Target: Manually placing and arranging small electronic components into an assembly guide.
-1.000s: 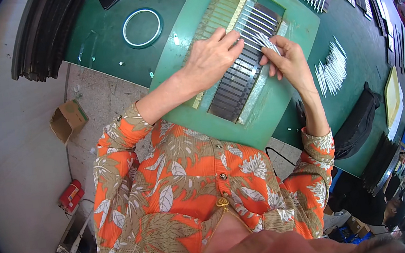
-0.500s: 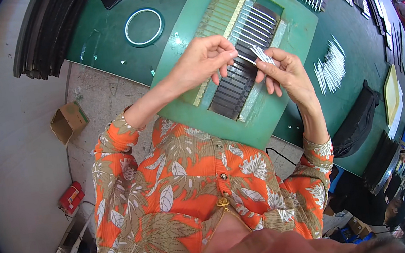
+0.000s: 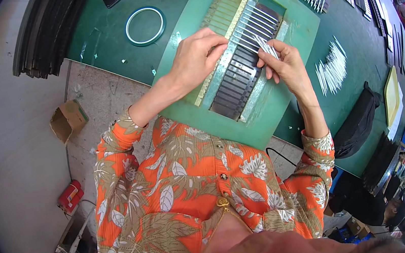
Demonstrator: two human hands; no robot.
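White sticks pinched in right hand, upper centre.
Slotted plate laid to their left, slots roughly parallel; left hand held farther left, fingertips narrowed, contents unclear.

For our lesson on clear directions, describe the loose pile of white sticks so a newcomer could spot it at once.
Start at the dark green table and find the large, lighter green board. Right of the board, past the right hand, lies a curved pile of white sticks. Unlike the bundle in that hand, these lie loose on the table.
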